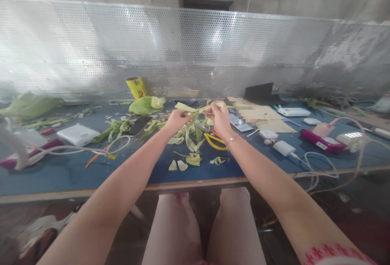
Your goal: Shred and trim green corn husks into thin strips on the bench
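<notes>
Between my two hands, above the middle of the blue table, strips of pale green corn husk (196, 115) cross and are pinched together. My left hand (178, 119) closes on the left side of the strips, fingertips together. On the other side my right hand (219, 114) grips them too; a bracelet circles that wrist. More torn husk (192, 139) hangs or lies just below, and I cannot tell where the held strips end. Beside the right wrist are yellow-handled scissors (215, 142), partly covered. Small husk scraps (182, 165) lie nearer the table's front edge.
Behind the hands lie a green husk bundle (146, 105) and a yellow tube-like container (136, 88). A phone (240, 122), cardboard (260, 114) and a white charger (284, 148) with cables are at right. A white box (78, 135) is left. A perforated metal screen (170, 53) borders the back.
</notes>
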A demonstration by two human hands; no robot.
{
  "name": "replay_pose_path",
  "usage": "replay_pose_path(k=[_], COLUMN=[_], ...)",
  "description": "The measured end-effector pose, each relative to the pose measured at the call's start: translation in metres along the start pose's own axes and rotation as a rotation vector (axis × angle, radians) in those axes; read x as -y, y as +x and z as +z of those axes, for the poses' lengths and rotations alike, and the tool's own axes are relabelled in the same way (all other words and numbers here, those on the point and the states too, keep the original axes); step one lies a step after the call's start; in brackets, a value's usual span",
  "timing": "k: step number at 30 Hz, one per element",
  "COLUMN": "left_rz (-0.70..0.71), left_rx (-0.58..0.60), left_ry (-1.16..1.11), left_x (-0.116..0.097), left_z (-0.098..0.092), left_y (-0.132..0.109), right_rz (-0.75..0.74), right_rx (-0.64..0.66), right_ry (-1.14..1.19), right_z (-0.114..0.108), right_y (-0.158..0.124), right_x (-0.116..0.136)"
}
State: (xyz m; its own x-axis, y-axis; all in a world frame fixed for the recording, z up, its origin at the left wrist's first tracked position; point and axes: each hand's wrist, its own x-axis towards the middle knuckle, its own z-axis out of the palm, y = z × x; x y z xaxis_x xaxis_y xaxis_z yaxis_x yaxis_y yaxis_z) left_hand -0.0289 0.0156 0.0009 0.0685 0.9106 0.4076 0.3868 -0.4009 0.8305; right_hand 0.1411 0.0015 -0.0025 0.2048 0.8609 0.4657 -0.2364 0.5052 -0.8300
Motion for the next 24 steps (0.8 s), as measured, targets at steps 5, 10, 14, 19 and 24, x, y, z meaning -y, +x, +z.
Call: replay_pose_path(k=[5,10,14,19,24], left_rz=[-0.116,-0.239,-0.174,-0.048,0.039], left_rx=[0.082,0.119,0.221,0.335,0.309], left_ry=[-0.271,-0.524,-0.412,-0.194,-0.19], left_x=[0.001,0.0,0.005,0.017,0.013], left_z=[0.004,0.004,-0.002,-0.009,-0.011], left_y=[-0.002,-0.002,0.0,0.004,0.002], right_rz=[0.044,0.187,-0.081,-0.467,-0.235], right_rx=[0.025,0.142,0.166,0.417,0.709], right_ry=[0.001,-0.066,-0.46,-0.715,-0.79], right_z=[-0.002,-0.01,-0.024,-0.035,-0.029], right_y=[0.0,0.004,0.009,0.01,0.003], right_x=[0.0,-0.003,0.003,0.017,0.014])
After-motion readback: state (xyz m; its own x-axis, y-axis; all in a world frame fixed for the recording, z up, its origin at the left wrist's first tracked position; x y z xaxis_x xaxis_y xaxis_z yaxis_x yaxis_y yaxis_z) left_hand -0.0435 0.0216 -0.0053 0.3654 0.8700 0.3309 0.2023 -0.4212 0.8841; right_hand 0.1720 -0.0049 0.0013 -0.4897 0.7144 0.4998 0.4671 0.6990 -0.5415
